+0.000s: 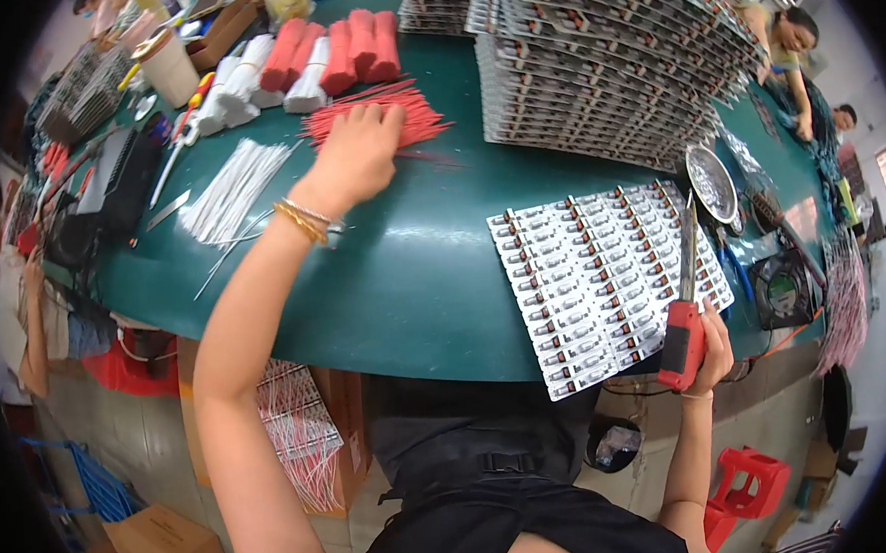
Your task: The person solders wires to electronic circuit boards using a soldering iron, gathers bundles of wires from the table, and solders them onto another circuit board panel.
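My left hand (358, 151), knuckles up, reaches over a loose pile of red wires (416, 113). Its fingers are bent down into the wires, their tips hidden. A soldering gun (679, 349) with a red and black handle and a metal barrel is gripped in my right hand (713, 352). Its tip points away from me, over the right side of a white board panel (584, 284). Rows of small parts with dark and orange pieces cover this panel, whose near corner juts past the table edge. A loose spread of white wires (236, 187) lies left of my left wrist.
Tall stacks of similar panels (603, 78) rise at the back right. Bundled red wires (361, 50) and white wires (242, 82) lie at the back. A metal dish (711, 184) and blue-handled pliers (734, 271) are right of the panel. People work at both sides of the green table (413, 278).
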Demonstrator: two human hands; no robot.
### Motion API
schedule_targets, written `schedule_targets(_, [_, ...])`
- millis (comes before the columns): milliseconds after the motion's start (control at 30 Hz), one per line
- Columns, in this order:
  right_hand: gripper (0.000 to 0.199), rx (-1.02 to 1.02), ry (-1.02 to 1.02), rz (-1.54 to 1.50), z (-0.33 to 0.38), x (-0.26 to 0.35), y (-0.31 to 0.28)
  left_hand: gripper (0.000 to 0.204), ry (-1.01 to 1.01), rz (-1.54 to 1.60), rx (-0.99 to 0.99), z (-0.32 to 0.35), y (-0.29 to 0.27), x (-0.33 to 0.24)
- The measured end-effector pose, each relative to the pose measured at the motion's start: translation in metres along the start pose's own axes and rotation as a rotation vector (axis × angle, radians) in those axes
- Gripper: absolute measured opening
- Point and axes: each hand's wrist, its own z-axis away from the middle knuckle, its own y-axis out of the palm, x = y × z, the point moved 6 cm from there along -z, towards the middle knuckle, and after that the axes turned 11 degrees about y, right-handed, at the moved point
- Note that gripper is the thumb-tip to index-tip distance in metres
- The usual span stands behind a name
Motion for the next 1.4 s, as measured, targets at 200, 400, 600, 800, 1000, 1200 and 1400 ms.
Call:
schedule_targets(200, [0.041,0.036,0.093,0.047,-0.004,-0.025,-0.006,0.027,-0.034,-0.016,0.243,-0.024,0.032,0.016])
schedule_targets(400, [0.035,0.114,0.098,0.028,0.002,-0.028,-0.009,0.023,-0.075,-0.068,0.078,-0.006,0.026,0.018])
schedule_targets(600, [0.037,0.124,0.118,0.015,0.002,-0.029,-0.007,0.012,-0.421,0.129,-0.193,0.010,-0.001,0.016])
schedule_targets(800, [0.035,0.157,0.136,-0.017,0.006,-0.034,-0.007,0.027,-0.500,0.662,-0.683,0.032,-0.036,0.023])
schedule_targets(1000, [0.036,-0.065,0.309,-0.145,0.059,-0.090,-0.038,0.024,-0.537,0.980,-0.831,0.038,-0.024,-0.001])
schedule_targets(1200, [0.042,-0.138,0.273,-0.017,0.045,-0.053,-0.040,0.022,-0.521,0.762,-0.615,0.040,-0.021,-0.008])
schedule_targets(1400, [0.036,-0.200,0.317,-0.142,0.048,-0.040,-0.039,0.021,-0.480,0.876,-0.637,0.040,-0.016,-0.006])
